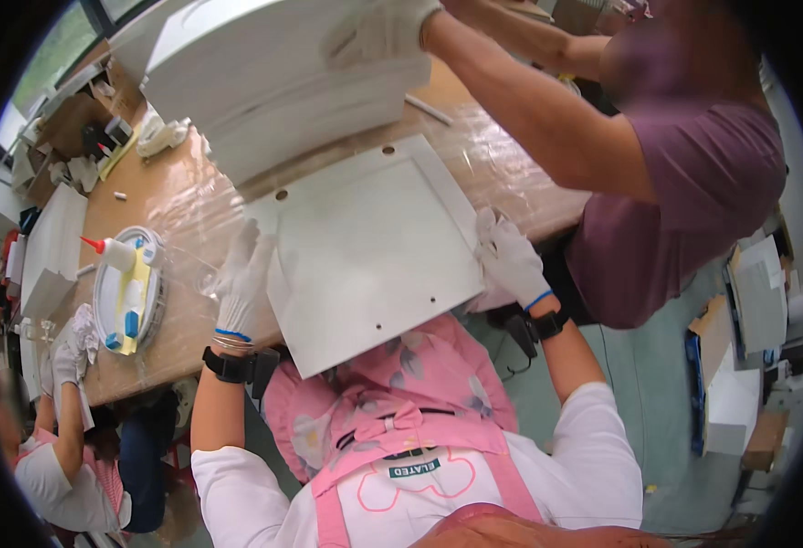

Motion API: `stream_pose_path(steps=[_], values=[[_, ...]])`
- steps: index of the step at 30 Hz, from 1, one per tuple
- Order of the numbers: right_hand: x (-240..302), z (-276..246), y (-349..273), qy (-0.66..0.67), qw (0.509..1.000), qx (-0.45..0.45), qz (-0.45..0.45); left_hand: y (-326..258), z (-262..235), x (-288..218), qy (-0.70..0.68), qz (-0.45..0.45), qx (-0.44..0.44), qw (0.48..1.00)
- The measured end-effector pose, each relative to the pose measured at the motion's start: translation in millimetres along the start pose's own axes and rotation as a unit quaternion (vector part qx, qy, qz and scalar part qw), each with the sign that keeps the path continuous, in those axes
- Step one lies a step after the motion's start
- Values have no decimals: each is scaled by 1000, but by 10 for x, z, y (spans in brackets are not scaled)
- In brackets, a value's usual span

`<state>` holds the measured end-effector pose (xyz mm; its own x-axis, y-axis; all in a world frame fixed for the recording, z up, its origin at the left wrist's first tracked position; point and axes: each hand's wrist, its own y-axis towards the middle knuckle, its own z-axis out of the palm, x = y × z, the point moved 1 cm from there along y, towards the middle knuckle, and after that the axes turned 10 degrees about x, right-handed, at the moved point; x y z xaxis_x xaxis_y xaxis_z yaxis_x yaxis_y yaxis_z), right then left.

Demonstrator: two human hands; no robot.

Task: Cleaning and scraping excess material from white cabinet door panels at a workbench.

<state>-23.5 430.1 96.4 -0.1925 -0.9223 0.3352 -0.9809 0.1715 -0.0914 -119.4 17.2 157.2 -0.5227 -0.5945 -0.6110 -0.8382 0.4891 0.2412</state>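
Note:
A white board [374, 256] with a few small holes near its far and near edges lies at the front of the table, its near edge over my pink apron. My left hand [244, 281], in a white knit glove, is at the board's left edge with its fingers stretched out and pointing away from me. On the right, my gloved right hand [513, 256] pinches the board's edge between thumb and fingers. The underside of the board is hidden.
Beyond the board stands a tall stack of white sheets [283, 110], with a co-worker's gloved hand [378, 35] at its top. To the left, an oval tray [100, 306] holds a red-tipped glue bottle [118, 255] and blue pieces. Another person's gloved hands [68, 356] are farther left.

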Motion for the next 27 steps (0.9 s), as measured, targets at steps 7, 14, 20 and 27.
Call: stream_pose_path(steps=[7,14,20,27], values=[[-80,13,82,32,999,1,-16,-412,373,857,-47,-191,-45,979],[19,192,-72,-138,989,21,-49,-326,717,902,240,-157,44,957],[906,347,-419,-55,987,39,-149,-259,641,749,242,-210,47,946],[675,196,-261,-103,992,68,-25,-239,682,785,222,-171,23,960]])
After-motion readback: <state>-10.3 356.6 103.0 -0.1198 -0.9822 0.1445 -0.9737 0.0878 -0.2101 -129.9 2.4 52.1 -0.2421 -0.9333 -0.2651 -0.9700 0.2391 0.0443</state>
